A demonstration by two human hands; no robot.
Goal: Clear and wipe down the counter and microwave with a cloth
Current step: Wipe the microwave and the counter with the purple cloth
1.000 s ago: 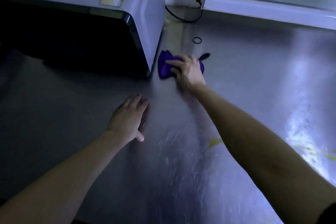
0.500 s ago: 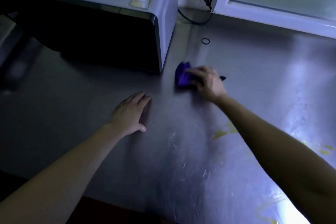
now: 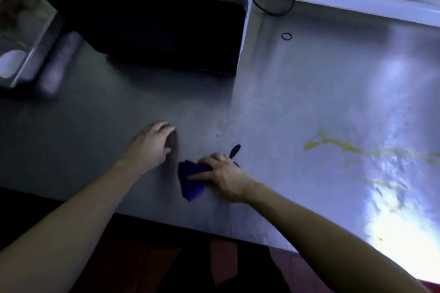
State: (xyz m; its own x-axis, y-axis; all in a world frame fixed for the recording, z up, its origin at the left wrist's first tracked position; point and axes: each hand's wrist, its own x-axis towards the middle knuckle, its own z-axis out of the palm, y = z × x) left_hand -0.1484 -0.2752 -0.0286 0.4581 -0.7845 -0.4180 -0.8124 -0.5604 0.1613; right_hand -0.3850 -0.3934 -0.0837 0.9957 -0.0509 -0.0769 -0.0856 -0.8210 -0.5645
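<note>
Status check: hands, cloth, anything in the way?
Left hand flat on counter. Right hand holds purple cloth near front edge. Yellow smear unwiped, rightward; black ring beside microwave.

The head camera looks down and forward, close over the counter (image 3: 309, 93), toward the microwave (image 3: 166, 31).

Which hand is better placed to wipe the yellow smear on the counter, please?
Right: the right hand grips the purple cloth, and the yellow smear lies on its side; the left hand holds nothing.
</note>
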